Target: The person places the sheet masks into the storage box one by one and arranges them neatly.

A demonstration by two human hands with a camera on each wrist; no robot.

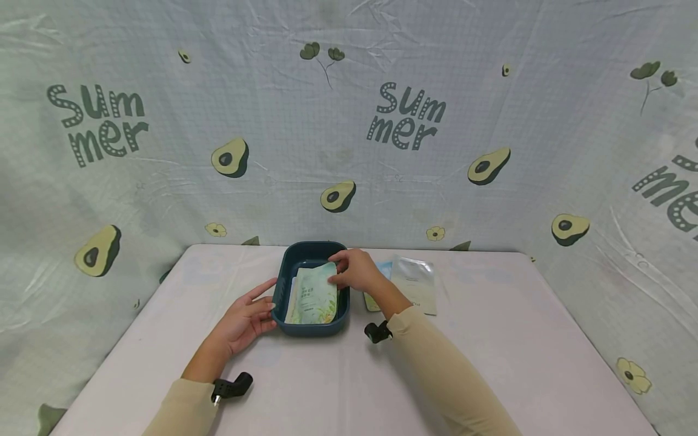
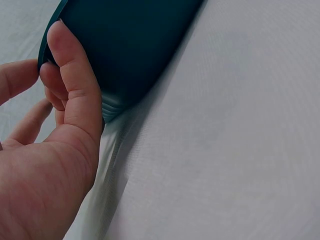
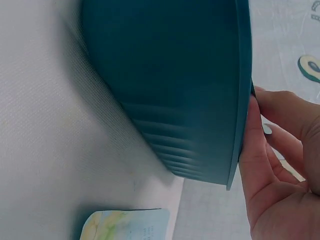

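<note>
A dark blue plastic storage bin (image 1: 311, 330) stands toward the back of the table. Inside it lies a green-and-white sheet mask packet (image 1: 312, 297) with leaf print, over another pale one whose edge shows at left. My right hand (image 1: 357, 270) reaches across the bin's right rim and pinches the green packet's upper right edge between thumb and fingers. Seen from the right wrist, the bin's outer wall (image 3: 170, 90) hides most of that packet. My left hand (image 1: 248, 318) rests its fingertips against the bin's left side, near the rim (image 2: 45, 47), fingers loosely extended.
Right of the bin, partly under my right forearm, lie a silvery flat packet (image 1: 417, 281) and a blue-and-yellow packet (image 3: 125, 225). The white-covered table (image 1: 305, 387) ends at a patterned cloth backdrop (image 1: 272, 121) behind and at both sides.
</note>
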